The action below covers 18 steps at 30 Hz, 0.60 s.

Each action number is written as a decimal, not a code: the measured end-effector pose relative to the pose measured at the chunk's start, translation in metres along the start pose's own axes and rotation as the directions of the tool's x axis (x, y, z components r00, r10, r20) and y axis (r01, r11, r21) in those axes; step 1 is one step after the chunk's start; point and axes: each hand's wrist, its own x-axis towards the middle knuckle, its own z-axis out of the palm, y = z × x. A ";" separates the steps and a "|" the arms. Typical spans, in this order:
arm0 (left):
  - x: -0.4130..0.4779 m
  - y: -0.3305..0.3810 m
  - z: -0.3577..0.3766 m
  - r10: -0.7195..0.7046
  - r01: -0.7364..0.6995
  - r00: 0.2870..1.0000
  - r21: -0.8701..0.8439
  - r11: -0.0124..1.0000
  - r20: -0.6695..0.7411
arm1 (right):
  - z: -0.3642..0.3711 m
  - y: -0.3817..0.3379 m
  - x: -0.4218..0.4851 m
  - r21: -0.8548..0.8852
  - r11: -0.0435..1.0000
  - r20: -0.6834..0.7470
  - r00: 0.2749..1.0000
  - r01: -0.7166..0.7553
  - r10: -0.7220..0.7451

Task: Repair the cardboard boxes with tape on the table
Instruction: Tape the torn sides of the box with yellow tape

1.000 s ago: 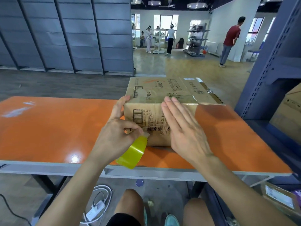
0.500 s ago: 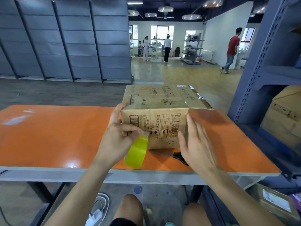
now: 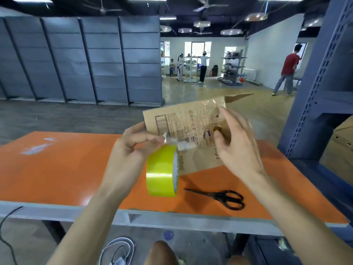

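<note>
Surface (image 3: 57, 169): orange, bearing all items. Box (image 3: 191, 127): on the far middle of the surface, tipped up on its lower edge, printed face toward the person. Its long axis runs left to right and rises rightward, with a flap pointing off at the upper right. Right hand (image 3: 236, 146): spread, thumb bent against the right part of the face; whether the fingers wrap the right edge cannot be told. Left hand (image 3: 133, 148): at the box's left edge, fingers curled, pinching the tape end. Roll (image 3: 161, 173): yellow, hanging below that pinch, just left of the box's lower corner, core facing right. Scissors (image 3: 225, 197): flat near the front edge, blades pointing left, handles right, nearer the right hand. Judgement: the next pull likely runs rightward along the face.
</note>
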 end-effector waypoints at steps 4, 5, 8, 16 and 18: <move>-0.035 -0.015 0.009 -0.026 0.018 0.997 0.120 0.993 0.066 | 0.013 0.016 -0.029 0.069 0.990 -0.049 0.991 -0.121 0.124; -0.039 -0.020 0.013 -0.026 0.017 0.998 0.147 0.989 0.063 | 0.018 0.022 -0.033 0.063 0.988 -0.038 0.988 -0.144 0.147; -0.039 -0.034 0.020 -0.034 0.022 0.998 0.212 0.977 0.050 | 0.026 0.029 -0.038 0.064 0.972 0.076 0.972 -0.225 0.220; -0.033 -0.038 0.030 -0.004 -0.020 0.990 0.174 0.985 0.140 | 0.030 0.014 -0.019 0.045 0.901 0.274 0.872 -0.432 0.404; -0.026 -0.037 0.025 -0.027 0.011 0.992 0.125 0.992 0.122 | 0.033 0.010 -0.015 -0.029 0.903 0.295 0.860 -0.428 0.417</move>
